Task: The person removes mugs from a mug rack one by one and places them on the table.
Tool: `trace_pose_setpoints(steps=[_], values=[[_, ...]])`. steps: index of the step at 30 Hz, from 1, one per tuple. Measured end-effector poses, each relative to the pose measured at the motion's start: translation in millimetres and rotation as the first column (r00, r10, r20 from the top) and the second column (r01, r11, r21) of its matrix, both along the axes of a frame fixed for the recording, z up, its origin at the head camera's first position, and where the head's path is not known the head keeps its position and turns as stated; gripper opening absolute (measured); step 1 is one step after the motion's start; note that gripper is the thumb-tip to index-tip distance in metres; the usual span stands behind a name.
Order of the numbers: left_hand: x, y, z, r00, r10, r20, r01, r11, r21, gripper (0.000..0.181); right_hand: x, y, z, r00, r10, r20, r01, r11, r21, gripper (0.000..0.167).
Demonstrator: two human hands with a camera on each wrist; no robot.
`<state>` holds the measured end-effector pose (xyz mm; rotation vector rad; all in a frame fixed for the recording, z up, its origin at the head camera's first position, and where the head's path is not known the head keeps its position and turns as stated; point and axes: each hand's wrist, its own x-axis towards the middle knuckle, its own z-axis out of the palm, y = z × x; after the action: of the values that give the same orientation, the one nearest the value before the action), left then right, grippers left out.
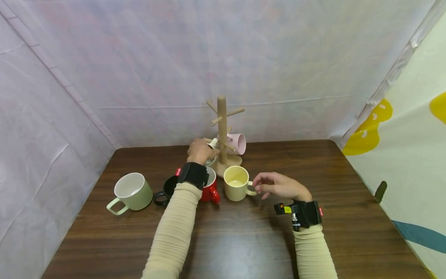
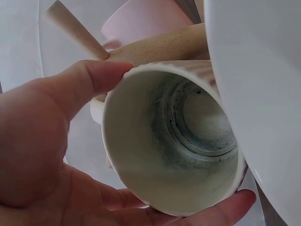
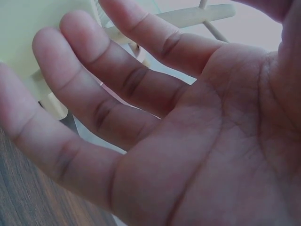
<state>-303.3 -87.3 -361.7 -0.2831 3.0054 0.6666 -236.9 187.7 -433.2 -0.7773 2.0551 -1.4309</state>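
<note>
At the wooden mug tree (image 1: 222, 128), my left hand (image 1: 200, 152) grips a cream mug (image 2: 141, 141) with a ribbed outside. The thumb lies at its rim and the fingers curl under the other side. Its mouth faces the left wrist camera, showing dark marks inside the bottom; in the head view my hand hides most of it. My right hand (image 1: 282, 187) is beside the handle of a yellow mug (image 1: 235, 190), fingers loosely bent and holding nothing. Whether its fingertips touch that handle I cannot tell. A pink mug (image 1: 238, 144) hangs sideways on a lower peg.
A red mug (image 1: 209, 193) and a black mug (image 1: 170, 188) stand partly hidden by my left forearm. Farther left, a green mug (image 1: 139, 195) stands on the brown table (image 1: 244, 240). Pale fabric (image 1: 174, 69) hangs behind the table's back edge.
</note>
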Motion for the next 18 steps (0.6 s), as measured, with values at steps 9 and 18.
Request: trace_pose_setpoints(steps=[9, 18], values=[[2.3, -1.6, -1.1, 1.000, -0.008, -0.011, 0.008, 1.000, -0.020, 0.051, 0.8, 1.4, -1.7, 1.000, 0.011, -0.003, -0.011, 1.000, 0.002, 0.022], [4.2, -6.2, 1.5, 1.000, -0.001, -0.011, 0.001, 1.000, -0.012, 0.059, 0.3, 1.2, -1.0, 1.000, 0.009, -0.002, -0.009, 1.000, 0.010, 0.022]])
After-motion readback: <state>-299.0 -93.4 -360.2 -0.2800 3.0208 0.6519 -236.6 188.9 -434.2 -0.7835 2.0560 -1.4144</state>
